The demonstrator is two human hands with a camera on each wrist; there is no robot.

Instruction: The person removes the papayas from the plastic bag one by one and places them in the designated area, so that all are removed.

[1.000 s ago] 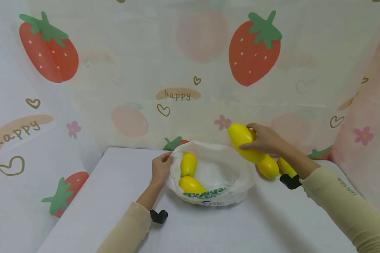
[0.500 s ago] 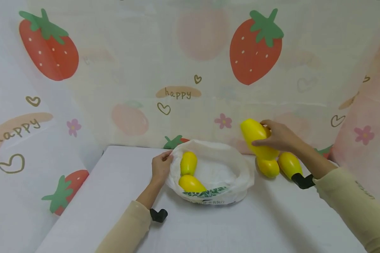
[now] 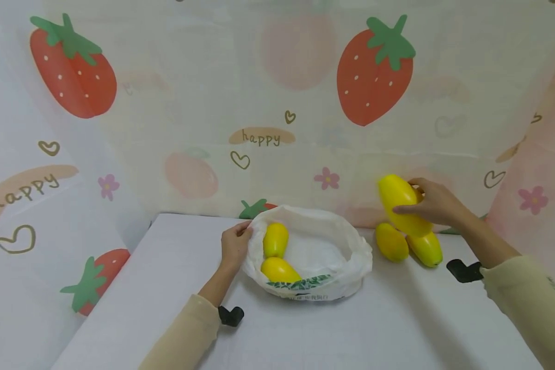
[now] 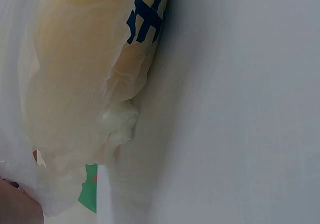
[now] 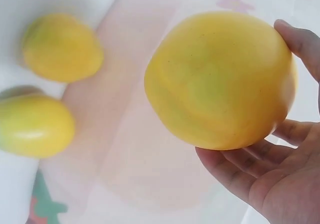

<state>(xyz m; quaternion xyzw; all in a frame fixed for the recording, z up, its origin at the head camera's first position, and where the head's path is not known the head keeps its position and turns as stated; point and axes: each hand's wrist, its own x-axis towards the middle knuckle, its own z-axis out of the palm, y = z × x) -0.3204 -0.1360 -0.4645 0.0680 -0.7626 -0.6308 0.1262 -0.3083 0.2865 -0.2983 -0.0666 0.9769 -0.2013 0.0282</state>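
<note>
My left hand (image 3: 235,246) pinches the left rim of a white plastic bag (image 3: 361,252) that stands open on the table. Two yellow mangoes (image 3: 276,240) lie inside it on the left. In the left wrist view the thin bag (image 4: 75,94) fills much of the left side, yellow showing through. Right of the bag, my right hand (image 3: 437,203) holds a large yellow papaya (image 3: 400,203) in the air, thumb on one side and fingers on the other. Close by the raised fruit, two more mangoes (image 3: 391,242) rest on the table. The right wrist view shows the papaya (image 5: 220,79) gripped near its end.
A white-covered table (image 3: 305,334) bears everything. Behind it hangs a pale cloth backdrop (image 3: 203,92) printed with strawberries, hearts and flowers, close to the table's far edge. A dark wrist piece (image 3: 464,271) sticks out beside the right cuff.
My right hand has carried the papaya rightward, away from the bag and over the two mangoes on the table. The left hand and the bag have stayed in place.
</note>
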